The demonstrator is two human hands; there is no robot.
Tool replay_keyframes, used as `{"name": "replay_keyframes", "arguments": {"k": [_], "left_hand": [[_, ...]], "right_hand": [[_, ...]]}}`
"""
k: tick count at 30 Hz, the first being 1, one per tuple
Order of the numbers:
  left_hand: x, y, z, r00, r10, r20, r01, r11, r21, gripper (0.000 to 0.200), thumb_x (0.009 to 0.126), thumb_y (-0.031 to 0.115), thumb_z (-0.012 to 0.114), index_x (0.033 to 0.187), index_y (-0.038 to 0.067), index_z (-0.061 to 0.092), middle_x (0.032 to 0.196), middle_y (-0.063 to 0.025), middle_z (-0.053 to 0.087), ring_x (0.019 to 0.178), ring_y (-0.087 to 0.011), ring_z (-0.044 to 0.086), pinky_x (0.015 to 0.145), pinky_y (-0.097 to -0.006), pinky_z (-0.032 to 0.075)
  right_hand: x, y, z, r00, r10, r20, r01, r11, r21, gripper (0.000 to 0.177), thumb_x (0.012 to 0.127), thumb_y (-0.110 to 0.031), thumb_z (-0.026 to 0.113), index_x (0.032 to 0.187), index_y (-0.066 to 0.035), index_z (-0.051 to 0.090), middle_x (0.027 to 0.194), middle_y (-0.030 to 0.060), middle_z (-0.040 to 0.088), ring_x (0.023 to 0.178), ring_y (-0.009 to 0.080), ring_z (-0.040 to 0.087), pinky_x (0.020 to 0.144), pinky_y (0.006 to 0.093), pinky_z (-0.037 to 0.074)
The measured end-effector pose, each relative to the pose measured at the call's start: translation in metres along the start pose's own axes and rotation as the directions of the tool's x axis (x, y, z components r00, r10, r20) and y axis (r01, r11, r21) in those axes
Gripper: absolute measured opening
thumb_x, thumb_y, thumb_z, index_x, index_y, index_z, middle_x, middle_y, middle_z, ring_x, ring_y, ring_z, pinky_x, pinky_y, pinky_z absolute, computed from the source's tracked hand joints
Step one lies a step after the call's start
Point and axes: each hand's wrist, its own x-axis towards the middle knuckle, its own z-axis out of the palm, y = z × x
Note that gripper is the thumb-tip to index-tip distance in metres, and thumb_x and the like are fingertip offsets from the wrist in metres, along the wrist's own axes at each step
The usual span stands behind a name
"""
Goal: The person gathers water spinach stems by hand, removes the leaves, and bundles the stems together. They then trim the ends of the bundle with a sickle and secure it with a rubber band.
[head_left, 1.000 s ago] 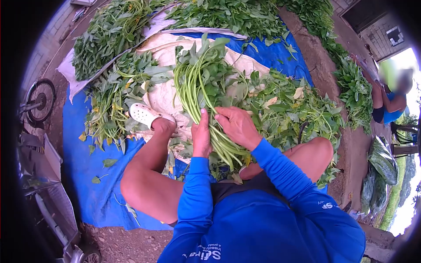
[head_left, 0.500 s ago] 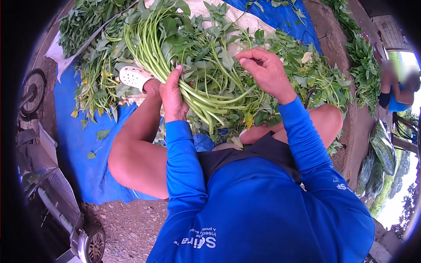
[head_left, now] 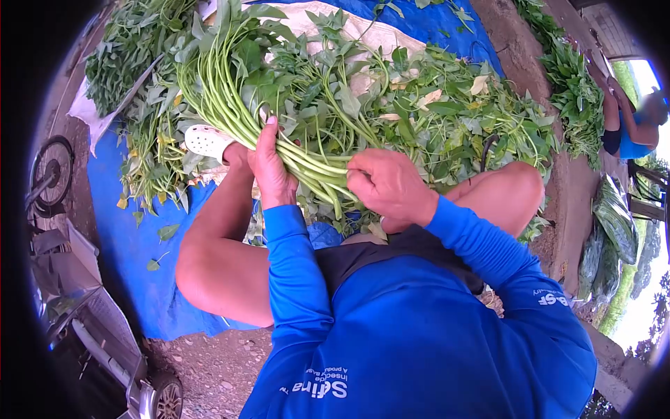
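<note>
A bundle of long green stems [head_left: 227, 98] with leaves at its upper end lies across my left hand [head_left: 271, 164], whose fingers are wrapped round it with the thumb on top. The cut ends fan out to the right. My right hand [head_left: 391, 183] is at those ends, its fingers pinched on the stems. Beneath and beyond both hands, loose leafy stems [head_left: 460, 115] are heaped on a pale sheet [head_left: 317, 15], some leaves yellowed.
A blue tarp [head_left: 150, 279] lies under the greens. At the left are a bicycle wheel [head_left: 52, 171] and a vehicle [head_left: 105, 335]. Another person [head_left: 634, 129] sits at the far right near wrapped green bundles [head_left: 614, 223]. My crossed legs flank the work.
My right hand has come down and left from above the heap onto the stem ends. My left hand and the bundle have shifted slightly left.
</note>
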Motion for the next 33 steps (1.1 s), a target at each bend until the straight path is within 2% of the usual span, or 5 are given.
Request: {"name": "replay_keyframes", "arguments": {"k": [4,8,12,23,33], "left_hand": [[-0.022,-0.002,0.018,0.995,0.097,0.032,-0.1,0.989,0.106,0.028,0.099,0.023,0.079,0.115,0.004,0.067,0.094,-0.0038,0.068,0.074,-0.0168,0.068,0.064,-0.0312,0.057],[-0.007,0.031,-0.003,0.995,0.098,-0.018,-0.094,0.982,0.163,0.04,0.099,0.004,0.074,0.136,-0.004,0.062,0.111,-0.01,0.073,0.094,-0.0183,0.072,0.087,-0.0325,0.06],[-0.005,0.048,-0.006,0.987,0.151,-0.062,-0.142,0.982,0.128,0.027,0.1,0.002,0.071,0.126,-0.005,0.068,0.111,-0.0126,0.074,0.093,-0.02,0.075,0.08,-0.034,0.064],[-0.003,0.041,-0.005,0.99,0.062,-0.127,-0.059,0.998,0.033,0.037,0.098,0.005,0.074,0.132,-0.004,0.062,0.114,-0.0146,0.073,0.096,-0.0238,0.075,0.084,-0.0378,0.065],[0.006,0.022,-0.014,0.999,-0.024,-0.025,0.024,1.0,0.01,0.032,0.1,0.016,0.074,0.127,0.0,0.067,0.105,-0.0108,0.076,0.091,-0.0237,0.077,0.078,-0.0391,0.067]], "right_hand": [[0.024,-0.008,0.009,0.613,0.276,0.741,-0.109,0.958,-0.267,0.032,0.087,-0.03,0.06,0.084,-0.001,0.073,0.082,0.0254,0.07,0.082,0.0445,0.069,0.074,0.054,0.053],[0.017,0.048,-0.005,0.444,0.27,0.854,0.119,0.927,-0.355,0.028,0.087,-0.021,0.064,0.096,0.0,0.08,0.105,0.0241,0.078,0.094,0.0453,0.074,0.082,0.0542,0.058],[0.008,0.171,-0.025,0.974,0.212,-0.084,-0.183,0.507,-0.843,0.027,0.091,-0.021,0.068,0.103,0.001,0.078,0.103,0.0251,0.077,0.099,0.0469,0.074,0.093,0.0572,0.058],[0.042,0.196,0.072,0.828,0.561,-0.013,-0.561,0.828,-0.002,0.034,0.096,-0.026,0.076,0.118,-0.001,0.071,0.104,0.0182,0.077,0.094,0.0364,0.073,0.088,0.0488,0.058],[0.046,0.09,-0.102,0.852,0.519,0.07,-0.33,0.427,0.842,0.031,0.113,-0.019,0.061,0.143,-0.009,0.066,0.089,-0.0011,0.06,0.07,0.0061,0.049,0.059,0.0206,0.041]]}}
